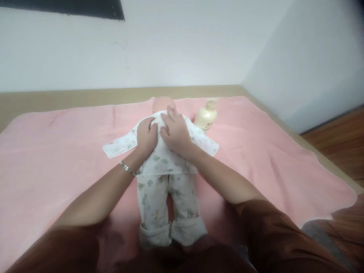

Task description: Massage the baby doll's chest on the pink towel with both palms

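A baby doll (162, 103) lies on a pink blanket (57, 151), head away from me, dressed in a white printed top (167, 157) and matching trousers (159, 204). My left hand (147, 135) rests on the doll's chest with fingers curled into the top's fabric. My right hand (174, 131) lies flat beside it, fingers stretched toward the collar. Both hands touch each other over the chest. A silver bracelet (127, 168) is on my left wrist.
A cream pump bottle (206, 116) lies on the blanket just right of the doll's head. The blanket covers a bed with a beige frame (71, 96) against white walls. Wooden floor (341, 148) shows at the right.
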Action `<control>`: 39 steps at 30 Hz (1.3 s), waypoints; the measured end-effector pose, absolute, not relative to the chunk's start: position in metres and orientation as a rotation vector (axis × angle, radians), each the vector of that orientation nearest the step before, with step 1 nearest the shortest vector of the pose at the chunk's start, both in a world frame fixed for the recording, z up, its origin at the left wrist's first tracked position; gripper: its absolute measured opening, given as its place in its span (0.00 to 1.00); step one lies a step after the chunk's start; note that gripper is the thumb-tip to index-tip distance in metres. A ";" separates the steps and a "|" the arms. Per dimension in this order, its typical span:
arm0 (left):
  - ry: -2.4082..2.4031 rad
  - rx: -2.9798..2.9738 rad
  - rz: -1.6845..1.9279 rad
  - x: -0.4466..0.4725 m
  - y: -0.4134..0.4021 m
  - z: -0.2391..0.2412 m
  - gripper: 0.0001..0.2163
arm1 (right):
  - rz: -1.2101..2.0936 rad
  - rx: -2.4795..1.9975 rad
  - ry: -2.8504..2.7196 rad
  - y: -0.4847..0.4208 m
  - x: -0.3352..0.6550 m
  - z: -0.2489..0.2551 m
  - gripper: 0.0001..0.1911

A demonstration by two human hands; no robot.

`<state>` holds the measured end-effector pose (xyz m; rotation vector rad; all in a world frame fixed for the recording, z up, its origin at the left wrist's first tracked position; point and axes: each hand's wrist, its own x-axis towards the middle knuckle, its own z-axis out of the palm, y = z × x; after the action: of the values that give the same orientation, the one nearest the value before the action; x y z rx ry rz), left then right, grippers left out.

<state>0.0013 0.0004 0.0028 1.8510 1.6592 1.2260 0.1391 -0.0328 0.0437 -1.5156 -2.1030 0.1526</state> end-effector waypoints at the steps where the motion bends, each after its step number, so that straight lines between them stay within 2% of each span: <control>1: 1.664 1.852 1.221 0.001 0.000 0.003 0.21 | 0.170 -1.539 -2.148 -0.033 0.137 0.042 0.26; 6: 1.628 1.862 1.225 0.001 -0.001 0.005 0.18 | 0.235 -1.511 -2.260 -0.039 0.133 0.055 0.25; 10: 1.589 1.864 1.232 0.002 -0.003 0.008 0.14 | 0.145 -1.417 -2.205 -0.041 0.133 0.060 0.27; 14: 1.623 1.836 1.242 0.001 -0.002 0.007 0.16 | 0.172 -1.468 -2.236 -0.035 0.131 0.048 0.26; 17: 1.625 1.839 1.241 0.000 -0.001 0.005 0.18 | 0.189 -1.391 -2.260 -0.027 0.139 0.057 0.26; 23: 1.666 1.797 1.216 0.001 -0.004 0.009 0.20 | -0.080 -1.468 -1.864 -0.009 0.206 0.101 0.29; 28: 1.663 1.782 1.232 0.001 -0.005 0.010 0.18 | -0.299 -1.671 -1.678 0.010 0.257 0.100 0.35; 39: 1.656 1.767 1.168 0.000 -0.002 0.017 0.18 | -0.036 -1.756 -1.752 0.022 0.255 0.086 0.41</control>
<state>0.0000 -0.0024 0.0175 1.7671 1.6559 1.1681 0.2554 0.0215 0.0859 -1.7560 -1.7523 -0.0364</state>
